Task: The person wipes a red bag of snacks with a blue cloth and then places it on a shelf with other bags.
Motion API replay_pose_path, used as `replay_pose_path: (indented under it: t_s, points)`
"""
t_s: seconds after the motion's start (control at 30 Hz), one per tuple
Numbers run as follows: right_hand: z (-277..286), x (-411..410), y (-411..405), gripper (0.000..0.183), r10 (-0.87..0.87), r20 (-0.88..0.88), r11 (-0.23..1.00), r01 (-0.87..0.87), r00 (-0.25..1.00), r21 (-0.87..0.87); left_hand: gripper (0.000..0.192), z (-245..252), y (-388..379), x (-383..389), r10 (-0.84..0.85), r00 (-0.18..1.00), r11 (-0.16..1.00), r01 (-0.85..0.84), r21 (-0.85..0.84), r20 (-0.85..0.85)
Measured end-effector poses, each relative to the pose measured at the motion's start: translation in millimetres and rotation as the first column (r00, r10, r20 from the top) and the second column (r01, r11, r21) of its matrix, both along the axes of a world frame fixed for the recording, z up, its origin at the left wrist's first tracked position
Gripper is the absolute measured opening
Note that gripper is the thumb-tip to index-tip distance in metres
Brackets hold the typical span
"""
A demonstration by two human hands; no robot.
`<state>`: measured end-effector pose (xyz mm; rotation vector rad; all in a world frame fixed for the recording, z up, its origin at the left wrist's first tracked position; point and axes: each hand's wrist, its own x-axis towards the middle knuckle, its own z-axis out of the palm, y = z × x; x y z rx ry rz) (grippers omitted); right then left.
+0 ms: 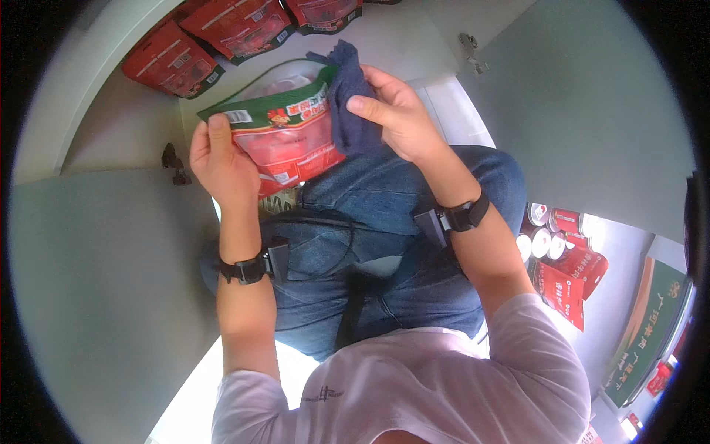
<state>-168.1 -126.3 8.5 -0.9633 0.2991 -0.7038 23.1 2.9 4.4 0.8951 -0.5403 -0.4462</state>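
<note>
A red and green plastic food pouch (288,133) with a clear window is held up in front of my knees, its printed face towards me. My left hand (224,158) grips the pouch's left edge, thumb on the front. In my right hand (399,114) is a dark blue cloth (352,105), pinched between thumb and fingers. The cloth covers the pouch's right end, so whether those fingers also hold the pouch is hidden.
Several similar red pouches (175,61) lie in the white cabinet ahead. Grey cabinet doors (111,277) with metal hinges (471,53) stand swung out on both sides. At right are cans (541,242), red packets (560,291) and a green sign (646,333) bearing writing.
</note>
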Motion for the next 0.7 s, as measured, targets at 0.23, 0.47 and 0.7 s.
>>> replay_pose_path:
  t_s: [0.23, 0.47, 0.7]
  points:
    - [-7.0, 2.9, 4.6, 0.03, -0.303, -0.182, 0.877, 0.2, 0.935, -0.436, 0.01, 3.5, 6.3, 1.2, -0.065, 0.983, 0.964, 0.017, 0.267, 0.17]
    - [10.8, -1.4, 8.7, 0.028, -0.564, -0.096, 0.33, 0.117, 0.82, -0.937, 0.023, 45.3, -4.5, -31.6, -0.097, 0.309, 0.914, -0.348, 0.208, 0.946]
    - [10.1, 0.5, 11.9, 0.028, -0.48, -0.145, 0.259, -0.018, 0.865, -0.966, 0.014, 30.7, 0.7, -36.6, -0.358, 0.579, 0.869, -0.081, 0.488, 0.732]
